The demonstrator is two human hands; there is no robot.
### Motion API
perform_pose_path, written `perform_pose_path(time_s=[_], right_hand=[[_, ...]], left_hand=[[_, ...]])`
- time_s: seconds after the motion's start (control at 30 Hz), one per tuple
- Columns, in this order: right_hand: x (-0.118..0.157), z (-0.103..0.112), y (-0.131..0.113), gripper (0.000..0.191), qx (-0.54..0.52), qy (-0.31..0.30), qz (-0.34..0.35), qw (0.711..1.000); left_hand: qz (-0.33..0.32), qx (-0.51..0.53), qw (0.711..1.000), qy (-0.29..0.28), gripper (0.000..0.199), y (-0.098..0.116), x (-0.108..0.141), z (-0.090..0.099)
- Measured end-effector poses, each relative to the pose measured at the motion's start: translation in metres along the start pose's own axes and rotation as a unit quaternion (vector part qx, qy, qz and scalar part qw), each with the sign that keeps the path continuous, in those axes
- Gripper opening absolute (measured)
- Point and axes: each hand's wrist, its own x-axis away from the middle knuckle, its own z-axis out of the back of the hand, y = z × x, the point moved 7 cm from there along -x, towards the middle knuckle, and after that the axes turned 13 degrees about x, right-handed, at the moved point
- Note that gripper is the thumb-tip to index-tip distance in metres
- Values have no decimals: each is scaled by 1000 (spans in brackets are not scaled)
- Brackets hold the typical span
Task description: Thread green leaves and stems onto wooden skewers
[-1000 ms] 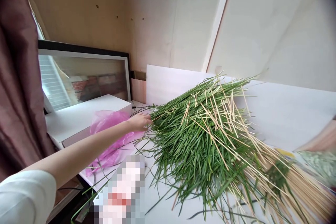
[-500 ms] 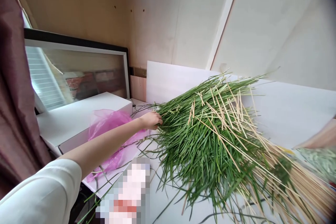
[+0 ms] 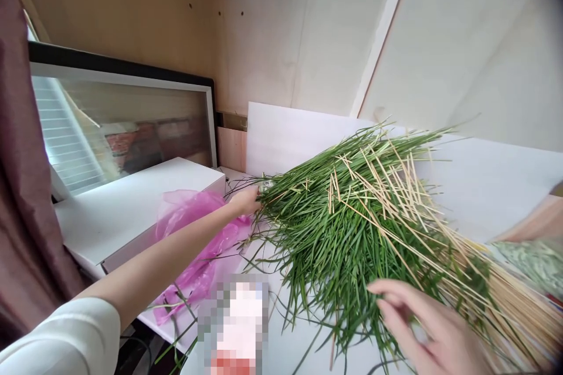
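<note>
Right hand [image 3: 424, 328] now in view, fingers spread wide over green grass bundle [image 3: 347, 228]; left hand [image 3: 245, 201] closed on bundle's narrow end, pink plastic bag [image 3: 197, 240] just beside it, on desk [image 3: 308, 345].

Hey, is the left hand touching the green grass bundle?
Touching: the head view shows the left hand gripping the end of the green grass bundle.

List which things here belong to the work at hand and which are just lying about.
Part of the work: left hand holding the bundle of long green grass blades; right hand open beside it; pale dry stalks among the blades.

Lying about: pink plastic bag; white box; maroon curtain.
</note>
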Motion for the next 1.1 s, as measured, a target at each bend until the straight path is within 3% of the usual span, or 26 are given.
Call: perform_pose_path(time_s=[0.13,0.3,0.43,0.6,0.73,0.8,0.93,1.03,1.1], right_hand=[[-51,-48,-29,18,-53,-141,75,986],[-110,-82,-38,17,38,-191,104,975],[-154,-121,-42,16,183,-220,186,940],[-197,-187,-45,33,218,-260,263,903],[-216,-244,-47,25,246,-291,307,872],[-222,-268,-48,24,259,-301,323,859],[-228,-296,-45,32,283,-330,347,831],[-229,-297,-35,32,307,-353,358,808],[-230,-292,-27,27,328,-367,361,792]], left_hand=[[84,96,990,-63,31,-18,-10,-23],[93,166,979,-70,32,-24,-22,-30],[46,170,980,-94,31,-15,-29,-30],[-40,149,981,-118,25,19,-18,-49],[-108,140,978,-114,7,44,0,-69],[-135,139,973,-122,9,50,7,-73],[-183,148,960,-152,15,51,19,-62],[-209,149,957,-135,25,44,18,-32],[-196,134,968,-86,38,31,7,-6]])
